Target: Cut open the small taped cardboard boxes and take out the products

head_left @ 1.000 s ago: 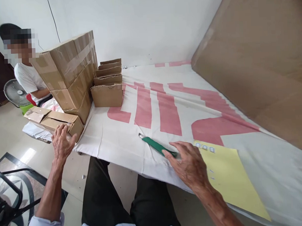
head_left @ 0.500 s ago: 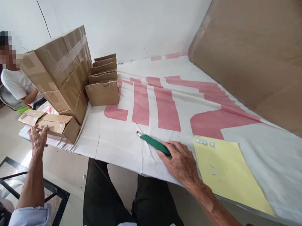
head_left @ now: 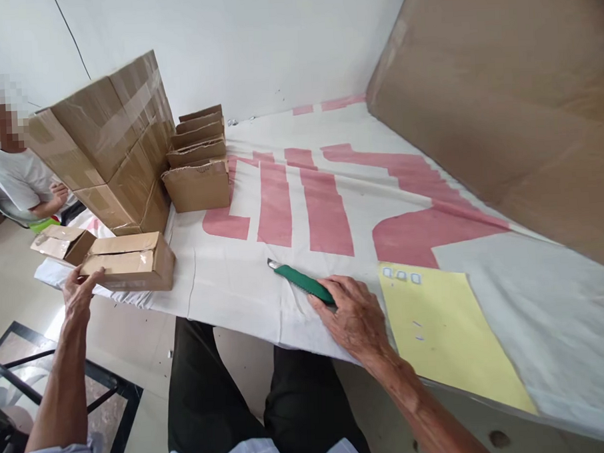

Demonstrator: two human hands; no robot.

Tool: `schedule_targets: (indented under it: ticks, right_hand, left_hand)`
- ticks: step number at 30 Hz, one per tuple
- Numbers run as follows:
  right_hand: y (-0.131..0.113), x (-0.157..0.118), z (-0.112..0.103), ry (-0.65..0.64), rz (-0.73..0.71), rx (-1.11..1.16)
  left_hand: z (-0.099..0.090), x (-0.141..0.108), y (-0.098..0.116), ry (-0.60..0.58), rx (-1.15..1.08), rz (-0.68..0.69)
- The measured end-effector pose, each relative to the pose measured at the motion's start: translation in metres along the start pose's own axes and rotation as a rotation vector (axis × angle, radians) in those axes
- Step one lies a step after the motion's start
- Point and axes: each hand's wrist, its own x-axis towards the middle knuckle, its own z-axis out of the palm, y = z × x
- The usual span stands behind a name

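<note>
My left hand [head_left: 79,293] grips the near left end of a small cardboard box [head_left: 128,262], with a finger over its top and the others partly hidden behind the edge. The box lies long and low near the table's front edge, its taped top seam facing up. A second small cardboard box [head_left: 62,242] lies just behind its left end. In my right hand [head_left: 354,316] is a green utility knife [head_left: 303,284], held low over the white cloth, its metal tip pointing left and away from me.
Taped cardboard boxes [head_left: 110,138] stand stacked at the back left, beside a row of upright cardboard pieces [head_left: 200,185]. A yellow sheet [head_left: 451,333] with small bits on it lies at right. A large brown panel [head_left: 507,104] rises behind. Another person [head_left: 27,178] sits at far left.
The box at my left hand has shifted right and turned, coming apart from the second box behind it. My right hand keeps its hold on the knife. The view has shifted slightly.
</note>
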Motion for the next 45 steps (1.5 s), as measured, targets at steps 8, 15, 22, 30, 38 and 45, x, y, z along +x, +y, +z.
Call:
schedule_targets:
  ticks: [8, 15, 22, 30, 38, 45]
  right_hand:
    - [0.001, -0.001, 0.001, 0.005, -0.019, -0.015]
    - [0.001, 0.0, 0.001, 0.029, -0.067, -0.022]
    - [0.005, -0.005, 0.001, -0.006, -0.053, -0.039]
    - [0.009, -0.008, 0.004, -0.03, -0.02, -0.018]
    - [0.01, -0.009, 0.01, -0.003, 0.001, 0.03]
    - [-0.07, 0.05, -0.068, 0.338, -0.048, 0.141]
  left_hand:
    - [0.035, -0.025, 0.001, -0.514, -0.117, 0.124]
    - [0.064, -0.024, -0.003, -0.617, -0.057, 0.272]
    - [0.091, -0.073, 0.009, -0.489, -0.091, 0.467]
    - [0.112, -0.123, 0.027, -0.251, -0.039, 0.681]
    - [0.107, -0.163, 0.024, -0.287, -0.073, 0.674]
    - [0.117, -0.186, 0.05, -0.239, 0.002, 0.703]
